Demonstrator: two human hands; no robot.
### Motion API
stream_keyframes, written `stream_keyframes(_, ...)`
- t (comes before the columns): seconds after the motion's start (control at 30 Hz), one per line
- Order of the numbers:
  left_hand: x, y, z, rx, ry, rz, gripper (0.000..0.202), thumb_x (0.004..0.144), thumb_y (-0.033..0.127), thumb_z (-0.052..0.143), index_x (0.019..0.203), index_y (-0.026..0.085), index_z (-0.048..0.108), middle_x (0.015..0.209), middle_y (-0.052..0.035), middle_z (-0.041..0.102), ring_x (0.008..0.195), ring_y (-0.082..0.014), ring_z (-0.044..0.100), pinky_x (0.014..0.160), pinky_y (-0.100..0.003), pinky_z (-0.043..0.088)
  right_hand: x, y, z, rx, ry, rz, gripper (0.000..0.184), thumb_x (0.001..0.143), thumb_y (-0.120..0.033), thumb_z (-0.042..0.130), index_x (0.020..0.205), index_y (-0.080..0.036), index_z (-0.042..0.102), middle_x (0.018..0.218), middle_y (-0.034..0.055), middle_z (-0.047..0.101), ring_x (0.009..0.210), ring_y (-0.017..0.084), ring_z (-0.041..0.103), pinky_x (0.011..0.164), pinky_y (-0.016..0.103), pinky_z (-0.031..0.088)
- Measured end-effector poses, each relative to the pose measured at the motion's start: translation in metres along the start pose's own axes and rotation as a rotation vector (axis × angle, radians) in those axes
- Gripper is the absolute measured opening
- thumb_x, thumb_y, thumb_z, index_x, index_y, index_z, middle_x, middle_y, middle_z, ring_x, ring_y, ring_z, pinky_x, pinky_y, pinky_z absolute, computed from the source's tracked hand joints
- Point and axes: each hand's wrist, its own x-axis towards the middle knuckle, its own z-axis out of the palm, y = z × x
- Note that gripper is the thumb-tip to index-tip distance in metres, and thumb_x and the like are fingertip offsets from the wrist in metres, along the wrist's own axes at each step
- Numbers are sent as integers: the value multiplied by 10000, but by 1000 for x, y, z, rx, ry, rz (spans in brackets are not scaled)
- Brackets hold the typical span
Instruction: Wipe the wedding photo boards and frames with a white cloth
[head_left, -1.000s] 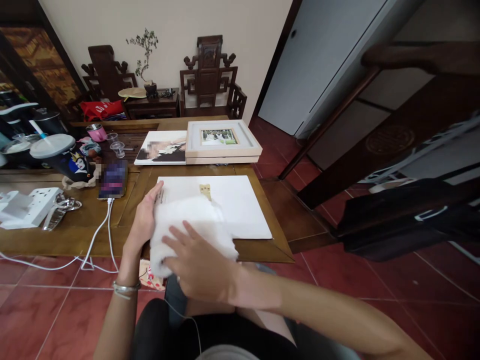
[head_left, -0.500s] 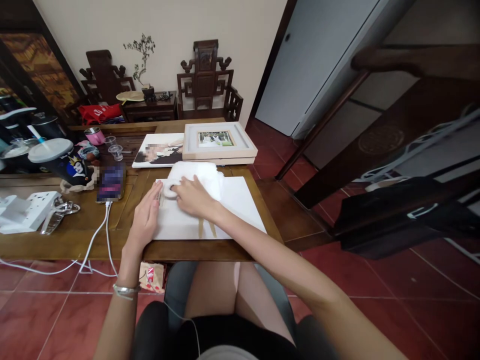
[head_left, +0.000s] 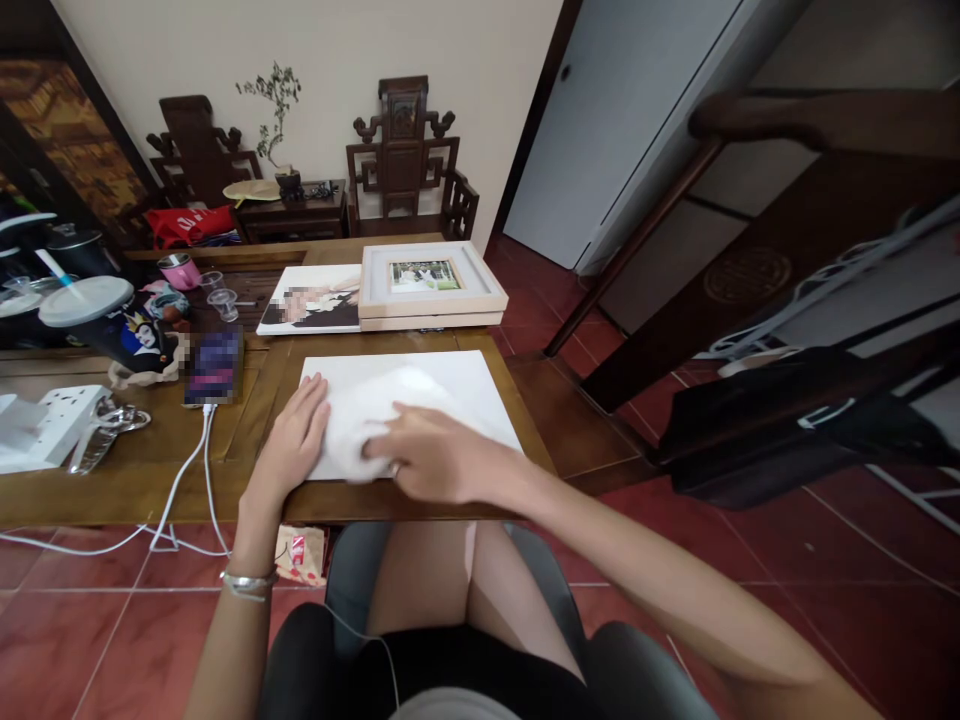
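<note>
Head view is showing the right hand [head_left: 431, 455] pressing a white cloth [head_left: 349, 425] on a white board [head_left: 465, 395] that is lying flat on the table [head_left: 150, 470]. Its fingers [head_left: 384, 452] are bending around the cloth and holding it. Half a second ago the cloth was sitting at the board's far edge. Now it is sitting near the close edge, so the wiping is going back and forth. The left hand [head_left: 296, 440] is lying open and flat on the board's left side, holding nothing.
</note>
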Motion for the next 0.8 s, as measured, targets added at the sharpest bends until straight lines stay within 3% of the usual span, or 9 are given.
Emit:
stream_keyframes(0.2,0,-7,3,106,-88,-19,538,962,422,353,1363,99,510,1494,-170,423,1434,-292,305,1168,-519,245,-18,89,-20,-40,253,280,344,715,-49,398,895,-137,677,848,100,696,820,241,627,740,307,426)
stream_keyframes(0.3,1,-8,2,115,-82,-10,528,957,402,365,1361,95,511,1481,-177,440,1427,-291,319,1162,-511,265,-28,118,-19,-98,253,339,325,740,-54,388,874,-126,675,858,120,696,877,266,646,786,342,442)
stream_keyframes(0.37,1,-8,2,121,-80,-3,521,955,390,370,1359,96,513,1475,-177,448,1423,-294,327,1159,-517,272,-32,125,-13,-106,231,341,355,748,-38,377,917,-123,677,947,137,705,1033,289,633,899,399,426)
stream_keyframes(0.47,1,-7,2,121,-73,2,507,952,376,375,1352,102,522,1467,-170,462,1420,-289,335,1159,-513,280,-37,115,0,-95,206,312,415,748,-14,375,1031,-106,664,1156,175,670,1314,309,465,1064,512,307)
stream_keyframes(0.57,1,-7,2,109,-69,-2,508,947,370,385,1339,82,532,1459,-182,468,1418,-291,340,1160,-504,287,-55,80,7,-50,160,275,446,720,3,388,1059,-101,658,1248,195,634,1399,303,351,1112,558,257)
stream_keyframes(0.7,1,-7,3,98,-54,6,481,944,365,399,1340,132,542,1451,-141,491,1411,-287,354,1157,-519,290,-97,18,2,86,67,262,437,684,6,386,930,-200,683,1282,108,638,1379,280,390,1129,545,292)
stream_keyframes(0.8,1,-7,4,93,-45,9,477,945,368,404,1337,137,546,1447,-135,498,1409,-283,358,1159,-512,291,-120,-2,-3,176,-5,243,480,655,4,372,919,-243,688,1220,43,677,1365,250,416,1139,504,313)
